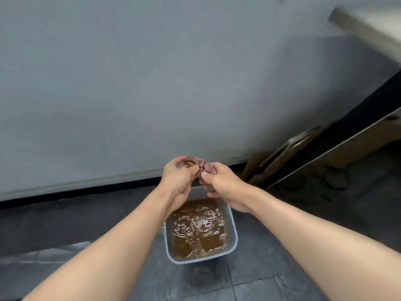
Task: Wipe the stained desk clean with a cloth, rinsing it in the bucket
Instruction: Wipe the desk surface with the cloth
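Note:
A wet, brown-stained pinkish cloth (pixel 201 165) is bunched and twisted between both hands, held above the bucket. My left hand (pixel 178 181) grips its left end and my right hand (pixel 225 187) grips its right end. Below them on the floor stands a square white bucket (pixel 233 233) filled with murky brown, rippling water. The desk (pixel 368 29) shows only as a blurred pale edge at the upper right.
A grey wall (pixel 152 83) with a black skirting fills the upper view. Dark grey floor tiles (pixel 260 268) surround the bucket. Brown cardboard (pixel 282 157) leans at the right, beside a dark panel with a metal edge (pixel 347 144).

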`<state>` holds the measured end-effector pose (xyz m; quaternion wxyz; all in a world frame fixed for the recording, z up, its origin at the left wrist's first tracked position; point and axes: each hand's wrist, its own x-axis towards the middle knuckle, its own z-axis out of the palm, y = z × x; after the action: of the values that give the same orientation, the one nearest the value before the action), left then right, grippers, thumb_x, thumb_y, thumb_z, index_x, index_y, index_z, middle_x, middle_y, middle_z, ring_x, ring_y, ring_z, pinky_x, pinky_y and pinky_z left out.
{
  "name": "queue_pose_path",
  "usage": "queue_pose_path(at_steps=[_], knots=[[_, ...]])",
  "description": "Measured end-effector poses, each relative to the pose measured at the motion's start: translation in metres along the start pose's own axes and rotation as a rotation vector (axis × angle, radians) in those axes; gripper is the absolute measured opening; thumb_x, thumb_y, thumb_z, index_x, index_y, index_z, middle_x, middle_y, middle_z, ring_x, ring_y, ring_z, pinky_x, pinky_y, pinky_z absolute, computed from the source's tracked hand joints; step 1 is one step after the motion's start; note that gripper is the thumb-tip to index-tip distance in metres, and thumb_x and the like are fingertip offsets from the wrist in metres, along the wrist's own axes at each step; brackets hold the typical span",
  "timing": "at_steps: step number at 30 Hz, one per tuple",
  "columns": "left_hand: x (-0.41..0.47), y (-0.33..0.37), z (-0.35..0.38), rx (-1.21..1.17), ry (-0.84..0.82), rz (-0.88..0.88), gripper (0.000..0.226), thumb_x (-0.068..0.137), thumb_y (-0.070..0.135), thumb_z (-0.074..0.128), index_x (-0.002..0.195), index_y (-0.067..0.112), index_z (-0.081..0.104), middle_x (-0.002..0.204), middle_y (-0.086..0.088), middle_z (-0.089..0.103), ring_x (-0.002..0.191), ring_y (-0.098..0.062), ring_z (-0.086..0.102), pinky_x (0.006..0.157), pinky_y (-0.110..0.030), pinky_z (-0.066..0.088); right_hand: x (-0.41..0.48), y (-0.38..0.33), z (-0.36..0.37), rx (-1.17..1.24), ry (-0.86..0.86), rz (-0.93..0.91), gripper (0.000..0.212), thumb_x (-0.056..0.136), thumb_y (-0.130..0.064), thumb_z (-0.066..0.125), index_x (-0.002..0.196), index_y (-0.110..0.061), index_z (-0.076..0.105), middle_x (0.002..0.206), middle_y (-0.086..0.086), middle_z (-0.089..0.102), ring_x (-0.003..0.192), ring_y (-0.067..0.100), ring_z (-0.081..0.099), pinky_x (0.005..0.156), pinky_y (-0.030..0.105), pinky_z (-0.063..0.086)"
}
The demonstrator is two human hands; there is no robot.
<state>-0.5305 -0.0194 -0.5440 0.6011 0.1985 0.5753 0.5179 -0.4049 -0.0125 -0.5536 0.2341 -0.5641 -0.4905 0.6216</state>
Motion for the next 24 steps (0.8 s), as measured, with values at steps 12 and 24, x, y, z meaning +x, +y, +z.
queue_pose_path(at_steps=[12,24], knots=[[-0.240,0.274,0.185,0.178,-0.325,-0.127,0.014,0.097,-0.003,0.055,0.097,0.001,0.068,0.087,-0.013,0.076,0.076,-0.020,0.075,0.068,-0.028,0.060,-0.266,-0.286,-0.112,0.020,0.520,-0.064,0.025,0.093,-0.036,0.064,0.113,-0.021,0.060,0.116,0.008,0.064,0.107,0.018,0.063,0.097,0.036,0.052],[-0.452,0.244,0.349,0.567,-0.784,-0.020,0.029,0.091,-0.015,0.049,0.072,0.002,0.064,0.064,-0.010,0.063,0.056,-0.018,0.057,0.049,-0.022,0.047,-0.544,-0.282,-0.210,0.369,1.035,-0.042,0.013,0.092,-0.012,0.059,0.089,-0.001,0.065,0.074,0.011,0.071,0.068,0.025,0.066,0.069,0.032,0.055]])
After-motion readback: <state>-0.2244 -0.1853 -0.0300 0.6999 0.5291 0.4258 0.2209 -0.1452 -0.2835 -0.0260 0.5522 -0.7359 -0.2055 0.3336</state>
